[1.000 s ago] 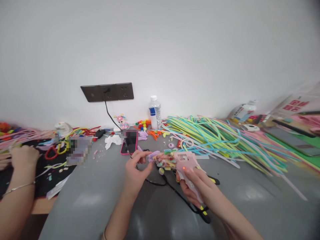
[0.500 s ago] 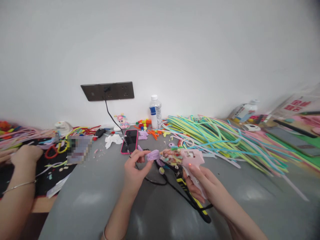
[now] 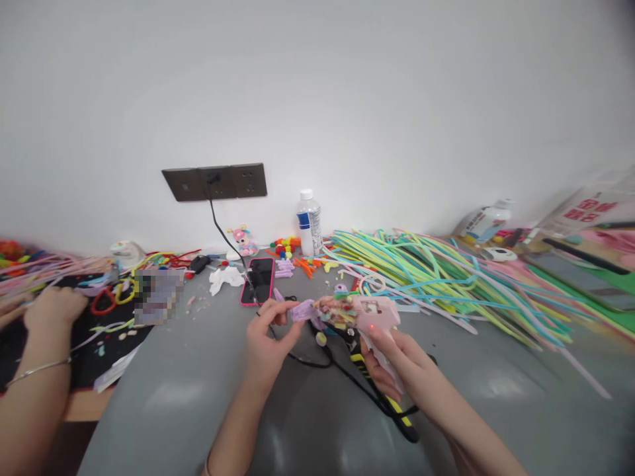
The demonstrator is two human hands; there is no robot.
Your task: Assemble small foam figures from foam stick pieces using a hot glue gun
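My left hand [image 3: 268,340] pinches a small purple fuzzy piece [image 3: 302,310] above the grey table [image 3: 188,396]. My right hand [image 3: 397,360] is wrapped round the grip of a pink glue gun [image 3: 377,316] with a red light lit on its side. The gun's nozzle points left at a small multicoloured craft piece [image 3: 336,311] that sits between the purple piece and the gun. A black cord [image 3: 347,380] runs under both hands, and a black and yellow tool [image 3: 391,413] lies below the right hand.
A big heap of coloured pipe cleaners [image 3: 446,271] covers the right of the table. A pink-cased phone [image 3: 258,280], a water bottle [image 3: 308,223] and small craft bits lie by the wall under a dark socket strip [image 3: 214,182]. Another person's arm [image 3: 37,370] works at the left.
The glue gun and my right hand drifted slightly right and up, then settled back left. The purple piece stays pinched at the craft piece. The black and yellow tool has come more into view.
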